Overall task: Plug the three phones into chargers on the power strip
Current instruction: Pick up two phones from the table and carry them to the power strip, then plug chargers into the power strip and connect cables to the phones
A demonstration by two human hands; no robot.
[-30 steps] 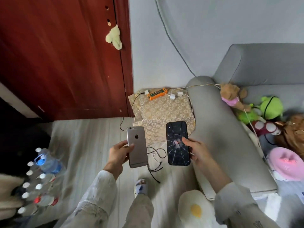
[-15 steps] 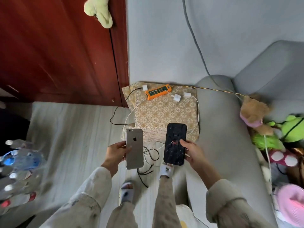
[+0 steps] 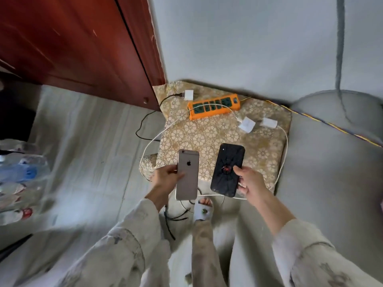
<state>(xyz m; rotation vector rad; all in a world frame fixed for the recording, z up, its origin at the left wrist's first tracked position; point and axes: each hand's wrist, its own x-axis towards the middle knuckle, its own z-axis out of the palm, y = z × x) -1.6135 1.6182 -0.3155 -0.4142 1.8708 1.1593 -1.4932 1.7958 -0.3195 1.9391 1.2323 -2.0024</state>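
Observation:
My left hand (image 3: 165, 179) holds a grey phone (image 3: 187, 175) back side up, over the near edge of a gold floral cushion (image 3: 209, 135). My right hand (image 3: 248, 181) holds a black phone (image 3: 228, 169) with a spider-web picture beside it. An orange power strip (image 3: 214, 106) lies at the cushion's far edge with no plug in its sockets. Three white charger bricks lie loose on the cushion: one (image 3: 188, 94) left of the strip, two (image 3: 246, 124) (image 3: 269, 122) to its right. White and black cables (image 3: 180, 210) trail onto the floor. A third phone is not in view.
A red-brown wooden door (image 3: 72, 44) stands at the back left, a grey wall behind the cushion. A grey sofa arm (image 3: 331, 162) borders the cushion on the right. Bottled water in plastic wrap (image 3: 18, 179) sits on the floor at left. My sandalled foot (image 3: 203, 210) stands among the cables.
The view has moved forward and tilted down, so cushion and power strip are nearer. Both hands carried their phones forward over the cushion's near edge. The sofa toys left the view.

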